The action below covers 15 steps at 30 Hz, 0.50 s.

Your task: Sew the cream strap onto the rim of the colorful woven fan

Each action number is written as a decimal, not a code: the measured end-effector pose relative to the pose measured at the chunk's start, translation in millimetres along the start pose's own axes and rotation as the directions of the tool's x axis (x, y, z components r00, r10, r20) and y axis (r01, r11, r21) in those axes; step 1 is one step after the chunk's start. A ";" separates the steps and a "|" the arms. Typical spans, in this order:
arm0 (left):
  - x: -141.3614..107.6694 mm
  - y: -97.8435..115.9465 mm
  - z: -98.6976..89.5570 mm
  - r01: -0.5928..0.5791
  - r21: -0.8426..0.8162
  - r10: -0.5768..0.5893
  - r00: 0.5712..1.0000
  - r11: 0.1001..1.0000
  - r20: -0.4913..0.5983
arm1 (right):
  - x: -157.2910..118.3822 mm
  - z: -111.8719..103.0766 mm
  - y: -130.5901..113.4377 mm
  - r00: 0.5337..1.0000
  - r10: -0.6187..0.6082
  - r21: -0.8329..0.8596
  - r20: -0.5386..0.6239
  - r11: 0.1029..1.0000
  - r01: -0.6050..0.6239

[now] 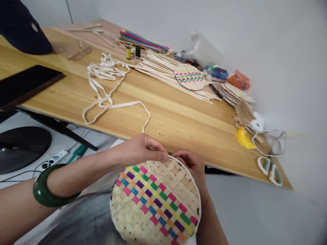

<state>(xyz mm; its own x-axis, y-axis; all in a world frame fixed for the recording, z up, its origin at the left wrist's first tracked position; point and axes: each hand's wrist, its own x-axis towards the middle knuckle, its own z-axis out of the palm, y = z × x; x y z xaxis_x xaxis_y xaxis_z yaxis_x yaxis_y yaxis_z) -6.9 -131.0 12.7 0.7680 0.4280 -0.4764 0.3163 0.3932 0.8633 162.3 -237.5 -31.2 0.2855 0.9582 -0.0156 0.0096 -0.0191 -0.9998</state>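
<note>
A round woven disc point(155, 200) with coloured strips is held over my lap, white tape along much of its rim. My left hand point(145, 149), below a green bangle, pinches the disc's top edge between thumb and fingers. Close beside it, my right hand point(190, 161) has its fingers curled behind the same edge, partly hidden by the disc. From a loose pile on the table, white tape point(127, 104) runs down to my left hand.
On the wooden table point(178, 119) lie a phone point(28, 85), glasses point(79, 52), pale strips point(158, 69), a smaller woven disc point(189, 77), a marker point(215, 91), yellow material point(244, 137) and scissors point(270, 170). A power strip point(55, 159) is below.
</note>
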 end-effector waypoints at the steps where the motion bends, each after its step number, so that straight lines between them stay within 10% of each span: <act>1: -0.1 0.2 0.6 0.001 0.012 -0.001 1.000 1.000 -0.004 | 1.0 0.3 -1.2 1.000 -0.003 -0.003 0.008 1.000 0.003; 9: 0.9 0.7 3.4 -0.019 0.110 0.027 0.997 0.994 -0.079 | 8.4 -13.4 -28.2 0.935 -0.294 -0.236 0.201 0.911 0.337; 15: -0.4 -1.1 6.8 -0.058 0.139 0.070 0.994 0.989 -0.085 | 1.8 -2.4 -48.5 0.740 -0.556 -0.693 0.379 0.359 0.625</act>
<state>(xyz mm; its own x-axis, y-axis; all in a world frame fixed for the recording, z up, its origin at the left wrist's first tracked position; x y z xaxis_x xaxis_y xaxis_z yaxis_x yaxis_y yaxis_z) -3.8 -137.2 13.1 0.7382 0.5219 -0.4273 0.3456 0.2513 0.9041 164.7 -235.5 17.3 -0.1570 0.8274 0.5392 0.8462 0.3942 -0.3586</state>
